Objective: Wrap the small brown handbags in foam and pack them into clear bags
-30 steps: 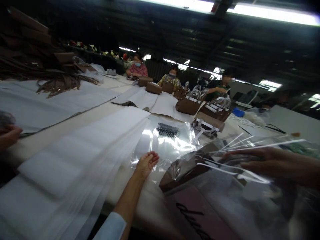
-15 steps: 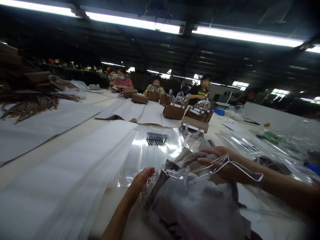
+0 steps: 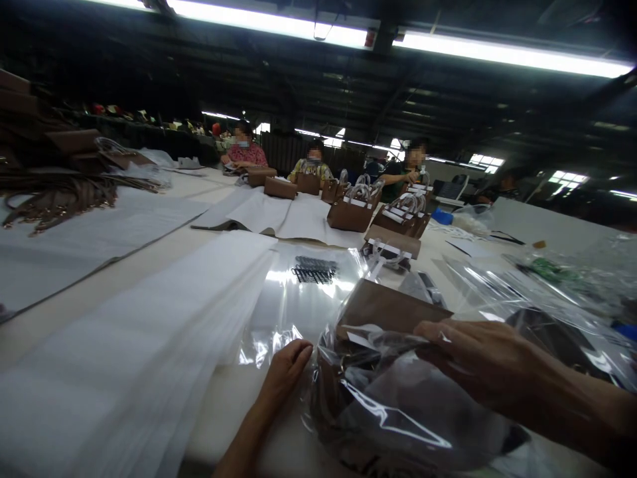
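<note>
Right of the brown bag (image 3: 391,307), the right hand (image 3: 475,352) pinches clear plastic (image 3: 398,415) covering the bag's near part; left of the bag, the left hand (image 3: 284,372) curls beside the plastic, its grip impossible to tell. The bag lies between both hands.

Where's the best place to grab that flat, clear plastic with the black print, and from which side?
Probably pinch its near edge, just left of the left hand, coming in low from the wearer's side. The clear plastic lies flat with no raised handle showing, so an edge seems the easiest grip.
</note>
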### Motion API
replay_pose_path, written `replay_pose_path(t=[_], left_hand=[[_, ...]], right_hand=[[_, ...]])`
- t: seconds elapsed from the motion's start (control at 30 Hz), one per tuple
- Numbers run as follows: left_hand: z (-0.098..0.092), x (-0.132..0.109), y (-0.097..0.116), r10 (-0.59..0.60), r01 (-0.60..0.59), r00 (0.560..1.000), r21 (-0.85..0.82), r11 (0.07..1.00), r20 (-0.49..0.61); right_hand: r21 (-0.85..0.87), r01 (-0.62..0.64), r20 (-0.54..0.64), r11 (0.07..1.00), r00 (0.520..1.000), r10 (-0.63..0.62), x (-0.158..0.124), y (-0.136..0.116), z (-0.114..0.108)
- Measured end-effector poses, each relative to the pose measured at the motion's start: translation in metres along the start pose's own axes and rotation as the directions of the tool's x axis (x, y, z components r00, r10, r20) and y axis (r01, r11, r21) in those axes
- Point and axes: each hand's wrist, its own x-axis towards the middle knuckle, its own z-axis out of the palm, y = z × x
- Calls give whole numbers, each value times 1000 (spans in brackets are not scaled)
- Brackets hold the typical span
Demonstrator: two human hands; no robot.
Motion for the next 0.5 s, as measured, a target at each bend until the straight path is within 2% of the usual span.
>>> replay_pose_path(t=[0.1, 0.23, 0.3, 0.4, 0.5], left_hand=[[0, -1, 0, -28, 28, 1000, 6, 1000, -10], [2, 5, -1, -81, 80, 996, -29, 996, -30], [1, 16, 10, -94, 90, 994, -68, 994, -55], [-4, 45, 54, -38, 27, 996, -137, 990, -76], [-10, 78, 119, 105, -110, 994, -166, 980, -34]], right_hand=[[-158, 146, -37, 977, 987, -154, -3, 4, 4], [-192, 138, -56, 972, 987, -152, -1, 16, 8], [-180, 143, -25, 973, 988, -150, 2, 21, 8], [-215, 159, -5, 964, 986, -164, 2, 24, 10], [-269, 159, -23, 950, 985, -171, -3, 26, 15]])
